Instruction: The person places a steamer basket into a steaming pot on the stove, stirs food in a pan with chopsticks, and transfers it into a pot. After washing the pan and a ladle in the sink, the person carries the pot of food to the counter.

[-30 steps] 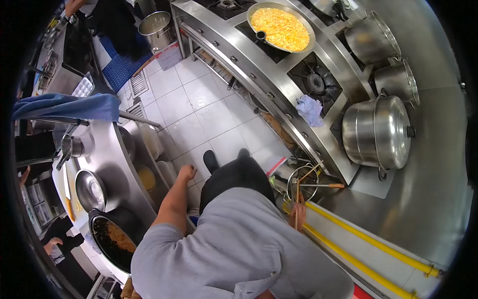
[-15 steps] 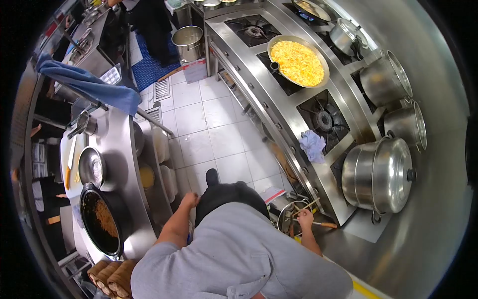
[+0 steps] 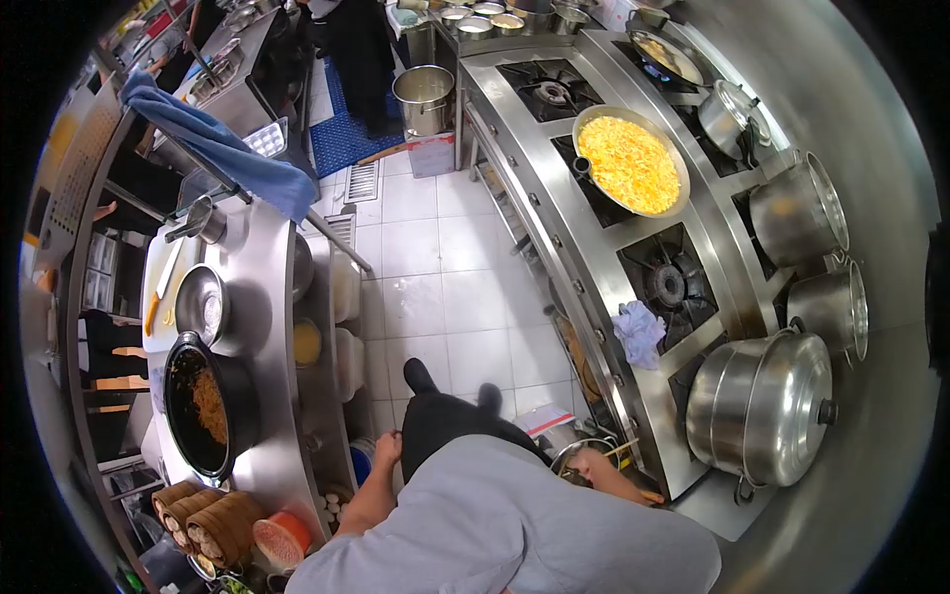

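My right hand (image 3: 592, 465) reaches down into a metal pot (image 3: 566, 457) on the low right, between my body and the stove. Pale wooden sticks (image 3: 623, 448) and an orange-brown handle (image 3: 650, 496) stick out beside it. Its fingertips are hidden, so I cannot tell what they grip. My left hand (image 3: 390, 448) hangs at my thigh, fingers curled in, with nothing visible in it. It is nearest to the shelf under the left counter (image 3: 259, 381).
A wide pan of yellow food (image 3: 633, 163) sits on the stove, with a purple cloth (image 3: 639, 334) and a large lidded steamer pot (image 3: 757, 408) nearer. On the left are a black pot (image 3: 241, 411), a steel bowl (image 3: 202, 305), a knife (image 3: 166, 272) and bamboo steamers (image 3: 220, 525). Another person (image 3: 356, 59) stands far off.
My view has shifted, bringing more of the left counter's near end into sight. The right hand has reached lower into the metal pot. My left hand stays by my thigh.
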The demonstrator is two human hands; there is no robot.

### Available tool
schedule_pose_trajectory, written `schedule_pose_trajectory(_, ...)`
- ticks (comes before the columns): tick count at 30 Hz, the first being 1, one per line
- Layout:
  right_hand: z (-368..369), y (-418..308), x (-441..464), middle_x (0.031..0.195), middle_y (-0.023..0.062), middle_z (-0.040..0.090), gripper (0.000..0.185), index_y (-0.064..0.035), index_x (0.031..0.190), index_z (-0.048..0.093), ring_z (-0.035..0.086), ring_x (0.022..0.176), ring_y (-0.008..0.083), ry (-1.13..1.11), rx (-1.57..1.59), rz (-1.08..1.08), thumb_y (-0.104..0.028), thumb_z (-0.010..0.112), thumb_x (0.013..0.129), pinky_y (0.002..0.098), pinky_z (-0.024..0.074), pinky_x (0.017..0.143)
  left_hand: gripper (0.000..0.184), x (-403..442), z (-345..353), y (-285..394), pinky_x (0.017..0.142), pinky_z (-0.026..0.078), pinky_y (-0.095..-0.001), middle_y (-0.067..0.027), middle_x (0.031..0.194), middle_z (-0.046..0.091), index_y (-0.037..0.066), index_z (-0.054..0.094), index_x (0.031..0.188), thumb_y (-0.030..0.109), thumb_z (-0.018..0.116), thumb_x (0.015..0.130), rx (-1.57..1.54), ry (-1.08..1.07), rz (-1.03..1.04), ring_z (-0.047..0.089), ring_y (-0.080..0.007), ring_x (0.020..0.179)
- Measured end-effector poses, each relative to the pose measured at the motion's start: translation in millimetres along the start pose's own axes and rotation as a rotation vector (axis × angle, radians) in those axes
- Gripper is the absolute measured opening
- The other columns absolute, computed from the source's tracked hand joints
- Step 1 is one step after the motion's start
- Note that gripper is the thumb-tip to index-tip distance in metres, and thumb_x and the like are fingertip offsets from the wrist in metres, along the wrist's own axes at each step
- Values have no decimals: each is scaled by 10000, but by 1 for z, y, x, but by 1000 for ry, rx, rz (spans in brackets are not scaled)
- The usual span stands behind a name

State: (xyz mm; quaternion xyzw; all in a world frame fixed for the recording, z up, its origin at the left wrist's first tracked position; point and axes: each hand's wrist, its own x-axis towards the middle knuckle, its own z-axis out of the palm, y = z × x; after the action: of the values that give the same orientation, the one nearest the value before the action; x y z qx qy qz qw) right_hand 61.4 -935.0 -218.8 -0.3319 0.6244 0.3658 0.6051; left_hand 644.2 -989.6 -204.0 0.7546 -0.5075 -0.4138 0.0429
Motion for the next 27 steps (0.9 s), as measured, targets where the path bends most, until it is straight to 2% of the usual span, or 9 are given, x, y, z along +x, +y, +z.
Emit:
schedule_pose_trajectory(3, -50, -64, -7, 715, 102, 661, 357, -39, 874, 674, 613, 556, 230, 715, -1, -532, -363, 524, 878, 419, 499, 597, 432, 22, -2, -18, 915, 472, -491, -263, 1066, 648, 43, 655, 1115, 364, 441, 921, 64, -19, -87, 596, -438, 1052)
schedule_pose_trajectory(4, -70, -91, -40, 741, 129, 680, 367, -23, 879, 664, 650, 579, 282, 595, 303, -456, -349, 497, 883, 401, 511, 613, 424, 28, -7, -24, 919, 473, -484, -258, 1072, 648, 45, 658, 1111, 361, 448, 919, 128, -87, -78, 597, -433, 1057)
schedule_pose_trajectory(7, -102, -153, -60, 754, 147, 689, 346, -61, 916, 691, 687, 685, 266, 1068, 285, -508, -363, 523, 884, 398, 529, 656, 416, 60, -30, -25, 924, 477, -465, -235, 1083, 658, 51, 671, 1099, 373, 490, 907, 187, -197, -103, 608, -406, 1068)
schedule_pose_trajectory(10, -109, -201, -79, 747, 140, 691, 313, -67, 920, 690, 691, 694, 256, 1043, 469, -519, -345, 555, 874, 391, 533, 675, 422, 78, -82, 7, 910, 487, -436, -213, 1069, 677, 44, 678, 1095, 385, 550, 881, 65, -83, -48, 635, -360, 1056)
schedule_pose_trajectory(13, -105, -222, -94, 830, 145, 704, 257, -57, 959, 685, 688, 695, 287, 972, 246, -429, -270, 567, 878, 398, 536, 702, 403, 96, -111, 19, 897, 492, -421, -208, 1050, 683, 48, 680, 1094, 370, 563, 881, -143, 51, -21, 645, -349, 1035)
schedule_pose_trajectory(15, -104, -224, -95, 843, 152, 696, 209, -42, 949, 674, 672, 736, 332, 1305, 55, -362, -207, 564, 881, 419, 523, 737, 400, 94, -121, 22, 885, 495, -415, -201, 1040, 687, 49, 679, 1094, 373, 574, 885, -122, 60, -14, 652, -346, 1012)
schedule_pose_trajectory(19, -145, -209, -137, 1112, 238, 599, 274, -15, 1075, 604, 551, 1062, 426, 2016, 373, -286, -209, 567, 886, 491, 443, 890, 407, 97, -108, -17, 891, 493, -437, -207, 1037, 687, 46, 682, 1083, 388, 572, 890, -107, 75, 18, 648, -364, 1018)
schedule_pose_trajectory(24, -205, -194, -208, 1302, 253, 519, 523, -12, 1338, 478, 463, 1232, 428, 2085, 473, 118, -324, 534, 923, 499, 384, 1018, 392, 60, -70, -95, 923, 489, -424, -202, 1078, 680, 58, 683, 1105, 360, 581, 877, 143, -219, -122, 637, -354, 1067)
schedule_pose_trajectory(27, -237, -204, -206, 1356, 253, 494, 614, -24, 1386, 445, 458, 1254, 430, 1781, 649, 240, -428, 499, 929, 488, 368, 1056, 381, 30, -58, -118, 928, 487, -418, -195, 1084, 680, 64, 687, 1101, 350, 579, 873, 23, -172, -208, 639, -345, 1071)
